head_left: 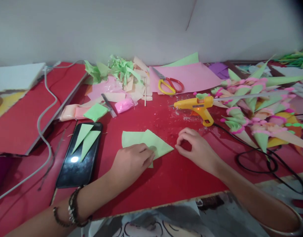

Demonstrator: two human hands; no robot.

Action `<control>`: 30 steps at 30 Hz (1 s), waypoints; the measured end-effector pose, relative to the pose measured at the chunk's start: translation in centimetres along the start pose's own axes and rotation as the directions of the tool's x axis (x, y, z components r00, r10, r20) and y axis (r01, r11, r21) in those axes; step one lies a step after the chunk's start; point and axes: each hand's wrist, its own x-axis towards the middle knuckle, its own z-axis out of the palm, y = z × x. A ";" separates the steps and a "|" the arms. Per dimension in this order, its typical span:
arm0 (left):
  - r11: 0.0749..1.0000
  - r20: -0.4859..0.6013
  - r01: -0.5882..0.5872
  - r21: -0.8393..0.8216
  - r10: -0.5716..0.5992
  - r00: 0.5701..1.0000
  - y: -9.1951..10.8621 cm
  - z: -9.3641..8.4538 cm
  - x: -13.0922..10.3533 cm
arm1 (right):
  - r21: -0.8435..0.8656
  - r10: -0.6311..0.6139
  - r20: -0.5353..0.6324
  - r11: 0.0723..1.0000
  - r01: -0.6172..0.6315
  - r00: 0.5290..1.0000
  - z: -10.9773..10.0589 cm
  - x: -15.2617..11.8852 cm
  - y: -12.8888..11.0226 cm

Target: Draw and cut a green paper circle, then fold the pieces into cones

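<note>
A folded piece of light green paper (pixel 160 144) lies on the red tabletop, its pointed corner toward the right. Over its lower left part is my left hand (pixel 133 161), fingers curled and pressed together on the paper. My right hand (pixel 197 148) is just right of the pointed corner. Its thumb and forefinger curve into a ring with the tips close together, and nothing shows between them. Two narrow green paper triangles (pixel 89 144) rest on a black phone (pixel 67 176) left of my left hand.
Beyond my right hand lies a yellow glue gun (pixel 194 104) with a black cord (pixel 240 141). Scissors (pixel 170 86) rest on pink paper (pixel 191 77). Paper flowers (pixel 255 102) crowd the right side. A cutter (pixel 109 105) and paper scraps (pixel 126 70) lie behind; a white cable (pixel 40 121) crosses the left.
</note>
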 end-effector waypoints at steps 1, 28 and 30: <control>1.000 -0.006 -0.001 -0.002 0.001 1.000 0.0 0.0 0.0 | 0.010 0.001 -0.017 1.000 -0.001 1.000 0.0 0.0 0.1; 0.985 0.079 0.171 -0.029 -0.169 0.983 0.0 0.0 0.3 | 0.031 -0.060 0.081 0.998 0.058 0.995 1.0 0.2 -0.8; 0.984 0.081 0.176 -0.033 -0.173 0.982 0.0 0.0 0.4 | 0.011 -0.068 0.062 0.998 0.067 0.996 0.9 0.1 -0.4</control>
